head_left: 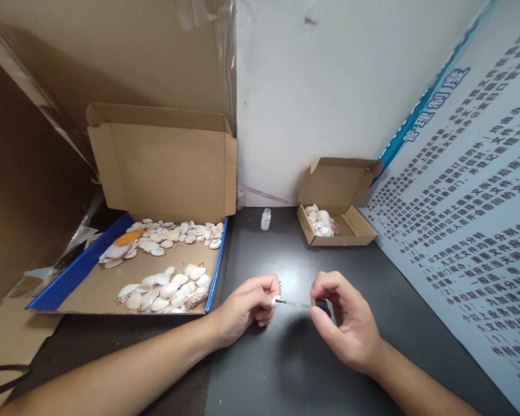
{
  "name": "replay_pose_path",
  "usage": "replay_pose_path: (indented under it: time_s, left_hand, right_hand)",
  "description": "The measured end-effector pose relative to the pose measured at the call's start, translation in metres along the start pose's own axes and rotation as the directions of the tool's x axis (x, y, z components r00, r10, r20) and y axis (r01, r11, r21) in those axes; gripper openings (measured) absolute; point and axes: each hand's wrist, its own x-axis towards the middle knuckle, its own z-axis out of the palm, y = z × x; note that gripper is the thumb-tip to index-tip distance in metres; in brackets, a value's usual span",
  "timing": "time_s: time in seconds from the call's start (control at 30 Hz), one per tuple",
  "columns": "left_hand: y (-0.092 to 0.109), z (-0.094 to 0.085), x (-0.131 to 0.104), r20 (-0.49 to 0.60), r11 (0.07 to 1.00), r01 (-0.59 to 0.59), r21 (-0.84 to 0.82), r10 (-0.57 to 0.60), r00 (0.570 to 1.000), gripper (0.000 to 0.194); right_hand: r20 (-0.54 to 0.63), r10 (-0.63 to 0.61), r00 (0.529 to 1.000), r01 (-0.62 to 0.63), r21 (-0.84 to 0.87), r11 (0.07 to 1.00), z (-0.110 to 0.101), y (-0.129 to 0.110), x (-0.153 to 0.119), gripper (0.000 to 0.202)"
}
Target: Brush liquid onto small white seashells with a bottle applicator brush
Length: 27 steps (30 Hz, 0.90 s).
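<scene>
Pinched between the fingertips of my left hand (253, 303) is a small white shell (275, 301), mostly covered by the fingers. My right hand (346, 323) grips the black cap of a thin applicator brush (297, 304). Its clear stem points left, and the dark bristle tip meets the shell or lies right against it. Beyond both hands, a small clear bottle (266, 220) with a pale label stands uncapped on the dark table (260, 370).
At left lies an open blue-edged cardboard box (91, 289) with many shells (173, 289) in two groups. A smaller open box (342, 237) at back right holds more shells (320, 222). A white wall rises behind; a printed poster (472, 190) flanks the right side.
</scene>
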Motion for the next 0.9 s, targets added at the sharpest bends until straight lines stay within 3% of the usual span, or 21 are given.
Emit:
replay_pose_path:
  time_s: [0.17, 0.3, 0.47, 0.57, 0.7, 0.9]
  left_hand:
    - [-0.0002, -0.0011, -0.0002, 0.007, 1.0, 0.0, 0.001, 0.0, 1.0, 0.009]
    - [-0.0007, -0.0003, 0.0001, -0.006, 1.0, 0.006, -0.002, -0.006, 1.0, 0.009]
    - [0.0019, 0.0029, 0.0016, -0.082, 0.999, 0.027, -0.045, -0.03, 0.996, 0.009]
    - [0.0038, 0.0042, 0.0021, -0.121, 0.996, 0.031, -0.085, -0.041, 0.992, 0.008]
    - [0.005, 0.004, 0.0022, -0.126, 0.993, 0.028, -0.119, -0.043, 0.991, 0.006]
    - [0.0058, 0.0037, 0.0023, -0.125, 0.989, 0.014, -0.148, -0.033, 0.992, 0.004]
  right_hand:
    - [-0.005, 0.041, 0.999, -0.041, -0.041, 0.998, -0.0005, 0.0015, 0.0005, 0.019]
    - [0.0, -0.002, 1.0, 0.002, -0.053, 0.999, -0.0015, -0.0003, 0.001, 0.017]
    - [-0.049, 0.043, 0.998, -0.049, -0.129, 0.99, -0.0011, 0.0007, 0.0014, 0.019]
    - [-0.069, 0.053, 0.996, -0.059, -0.093, 0.994, -0.0008, 0.0026, 0.001, 0.015]
    - [0.001, 0.08, 0.997, -0.079, -0.102, 0.992, 0.0001, 0.0031, 0.0029, 0.016]
    - [-0.031, 0.147, 0.989, -0.149, -0.084, 0.985, 0.0006, 0.007, 0.0049, 0.009]
